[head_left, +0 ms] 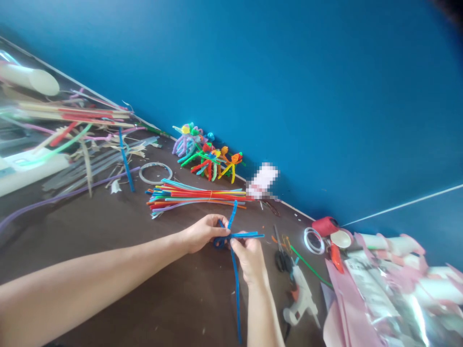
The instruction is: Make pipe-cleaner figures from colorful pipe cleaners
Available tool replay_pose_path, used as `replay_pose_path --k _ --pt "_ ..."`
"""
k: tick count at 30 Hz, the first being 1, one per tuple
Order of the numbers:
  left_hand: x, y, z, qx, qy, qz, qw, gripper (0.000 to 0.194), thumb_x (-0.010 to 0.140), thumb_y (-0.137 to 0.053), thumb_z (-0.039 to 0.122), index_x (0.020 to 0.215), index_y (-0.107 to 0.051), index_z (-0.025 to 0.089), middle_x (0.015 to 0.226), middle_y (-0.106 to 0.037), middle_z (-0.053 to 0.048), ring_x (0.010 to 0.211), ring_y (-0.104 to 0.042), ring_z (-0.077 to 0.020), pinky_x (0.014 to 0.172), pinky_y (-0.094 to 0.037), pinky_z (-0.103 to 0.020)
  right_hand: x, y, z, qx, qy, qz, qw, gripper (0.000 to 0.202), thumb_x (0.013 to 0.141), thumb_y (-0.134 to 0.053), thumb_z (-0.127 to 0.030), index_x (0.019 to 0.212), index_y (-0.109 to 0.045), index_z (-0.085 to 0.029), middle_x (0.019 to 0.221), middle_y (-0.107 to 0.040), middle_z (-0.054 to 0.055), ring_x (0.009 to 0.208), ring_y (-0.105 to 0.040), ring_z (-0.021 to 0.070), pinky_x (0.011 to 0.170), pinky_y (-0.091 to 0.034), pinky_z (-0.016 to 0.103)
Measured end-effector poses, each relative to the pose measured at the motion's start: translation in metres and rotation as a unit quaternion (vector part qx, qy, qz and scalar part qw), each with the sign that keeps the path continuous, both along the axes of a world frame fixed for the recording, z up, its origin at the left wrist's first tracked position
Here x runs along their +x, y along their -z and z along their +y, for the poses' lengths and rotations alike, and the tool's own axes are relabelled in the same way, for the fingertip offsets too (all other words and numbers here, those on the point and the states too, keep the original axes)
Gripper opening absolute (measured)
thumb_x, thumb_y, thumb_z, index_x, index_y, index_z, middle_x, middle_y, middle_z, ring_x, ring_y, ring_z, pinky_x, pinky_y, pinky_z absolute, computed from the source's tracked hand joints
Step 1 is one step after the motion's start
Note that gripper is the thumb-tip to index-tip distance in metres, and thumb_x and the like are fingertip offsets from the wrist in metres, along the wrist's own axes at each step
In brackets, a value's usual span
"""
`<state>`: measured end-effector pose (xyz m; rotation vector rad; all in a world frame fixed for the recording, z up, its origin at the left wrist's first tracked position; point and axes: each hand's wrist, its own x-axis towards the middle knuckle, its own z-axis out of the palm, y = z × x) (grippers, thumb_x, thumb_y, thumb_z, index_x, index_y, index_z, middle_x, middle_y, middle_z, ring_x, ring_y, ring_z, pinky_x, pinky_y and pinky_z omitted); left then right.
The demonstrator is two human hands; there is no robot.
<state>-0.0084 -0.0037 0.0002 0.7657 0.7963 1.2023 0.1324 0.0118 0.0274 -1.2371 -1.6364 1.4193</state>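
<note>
Blue pipe cleaners [236,284] are held between my two hands over the dark table. My left hand [206,233] pinches them where they are bent and bunched together. Against the same crossing point, my right hand [249,255] closes its thumb and fingers on the blue strands. One strand sticks up, a pair points right, and a long one hangs down toward the table's near side. Just beyond my hands lies a banded bundle of coloured pipe cleaners [195,193].
Finished pipe-cleaner figures [210,154] stand by the blue wall [289,96]. A white glue gun [301,296] and black scissors [282,260] lie to the right, near pink sheets [352,308] and ribbon rolls. A clear ring [155,172] and scattered sticks lie left.
</note>
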Motion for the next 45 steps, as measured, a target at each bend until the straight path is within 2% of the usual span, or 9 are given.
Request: replay_pose_path --k 7,15,20,25,30,33,37,40,45 --pt "0.0 0.0 -0.001 0.029 -0.001 0.055 0.998 0.028 0.055 -0.069 0.022 0.075 -0.051 0.014 0.057 -0.053 0.004 0.049 -0.048 -0.0073 0.045 -0.036 -0.018 -0.001 -0.005 -0.001 -0.009 -0.003 -0.008 1.0 0.008 0.061 -0.056 -0.019 0.055 -0.052 -0.015 0.047 -0.044 -0.006 0.048 -0.036 0.0079 0.048 -0.029 0.02" --pt "-0.002 0.0 -0.002 0.022 0.009 -0.01 1.0 0.035 0.058 -0.066 0.015 0.087 -0.046 0.017 0.056 -0.051 0.006 0.047 -0.045 -0.0055 0.044 -0.031 -0.017 -0.002 -0.002 -0.005 -0.088 -0.026 0.042 0.995 0.005 0.06 -0.051 -0.015 0.055 -0.049 -0.016 0.042 -0.037 -0.008 0.04 -0.031 0.0056 0.04 -0.026 0.018" --pt "-0.006 0.001 0.002 -0.014 0.006 -0.044 0.999 0.032 0.06 -0.064 0.014 0.086 -0.047 0.017 0.06 -0.052 0.005 0.049 -0.048 -0.0058 0.046 -0.03 -0.017 0.0 0.004 0.0 -0.039 -0.047 0.052 0.997 0.008 0.066 -0.053 -0.02 0.061 -0.055 -0.015 0.049 -0.05 -0.004 0.042 -0.044 0.0078 0.043 -0.035 0.019" --pt "-0.006 0.001 0.005 -0.027 -0.01 -0.034 0.999 0.034 0.058 -0.068 0.017 0.084 -0.047 0.017 0.058 -0.049 0.006 0.048 -0.047 -0.0057 0.043 -0.029 -0.017 -0.002 0.008 0.001 0.01 -0.032 0.079 0.996 0.019 0.07 -0.056 -0.027 0.084 -0.056 -0.015 0.053 -0.051 -0.005 0.034 -0.037 0.0047 0.035 -0.029 0.017" --pt "-0.001 0.003 0.003 -0.019 -0.041 -0.02 0.999 0.039 0.057 -0.07 0.022 0.087 -0.046 0.016 0.059 -0.048 0.006 0.051 -0.049 -0.0071 0.047 -0.033 -0.019 -0.004 0.013 0.002 0.059 0.026 0.035 0.997 0.021 0.068 -0.059 -0.033 0.07 -0.06 -0.012 0.047 -0.052 -0.003 0.039 -0.043 0.0078 0.04 -0.034 0.02" --pt "0.005 0.009 0.004 0.018 -0.108 0.012 0.994 0.04 0.063 -0.065 0.031 0.093 -0.044 0.016 0.065 -0.047 0.005 0.053 -0.047 -0.0065 0.05 -0.034 -0.02 -0.003 0.018 0.008 0.044 0.069 0.037 0.996 0.027 0.063 -0.062 -0.038 0.067 -0.061 -0.012 0.046 -0.054 -0.001 0.041 -0.046 0.0109 0.043 -0.036 0.022" --pt "0.013 0.018 0.006 0.028 -0.199 0.104 0.974 0.052 0.064 -0.064 0.035 0.105 -0.038 0.016 0.088 -0.05 -0.005 0.078 -0.05 -0.0141 0.066 -0.04 -0.026 0.002 0.018 0.014 0.028 0.099 0.052 0.993 0.03 0.059 -0.063 -0.042 0.052 -0.057 -0.014 0.039 -0.048 -0.003 0.041 -0.044 0.011 0.044 -0.035 0.023" --pt "0.013 0.003 -0.013 0.061 -0.252 0.214 0.942 0.06 0.058 -0.069 0.031 0.109 -0.041 0.016 0.107 -0.044 -0.014 0.1 -0.043 -0.0225 0.084 -0.034 -0.034 0.006 0.015 0.015 0.016 0.117 0.042 0.992 0.034 0.051 -0.067 -0.045 0.046 -0.054 -0.015 0.04 -0.05 -0.001 0.041 -0.044 0.012 0.045 -0.036 0.025" --pt "-0.001 -0.066 -0.105 0.147 -0.124 0.226 0.955 0.055 0.067 -0.062 0.035 0.116 -0.04 0.025 0.108 -0.052 -0.01 0.101 -0.046 -0.0207 0.086 -0.034 -0.033 0.015 0.028 0.024 0.019 0.085 -0.011 0.996 0.037 0.052 -0.065 -0.05 0.046 -0.054 -0.015 0.042 -0.053 0.001 0.044 -0.049 0.0156 0.046 -0.041 0.027"
